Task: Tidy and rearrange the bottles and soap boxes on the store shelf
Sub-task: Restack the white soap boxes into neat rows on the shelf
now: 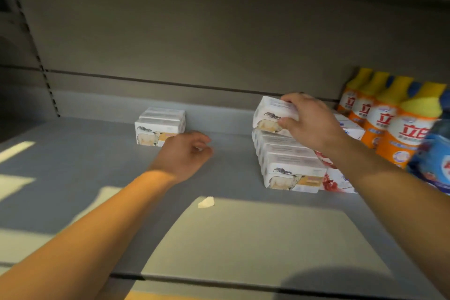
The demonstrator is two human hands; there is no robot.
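Observation:
On the grey shelf (97, 165), my right hand (309, 119) grips a white soap box (270, 114) with a sheep picture, held at the far end of a row of the same boxes (289, 165). A small stack of matching soap boxes (158, 126) stands at the back middle. My left hand (185, 153) hovers just in front of that stack, fingers loosely curled, holding nothing. Orange bottles with yellow caps (387, 117) line the right side.
A blue bottle (435, 163) sits at the right edge. White boxes with red print (336, 180) lie between the sheep boxes and the bottles. A small pale scrap (206, 202) lies on the shelf in the middle. The shelf's back wall (194, 44) is close behind.

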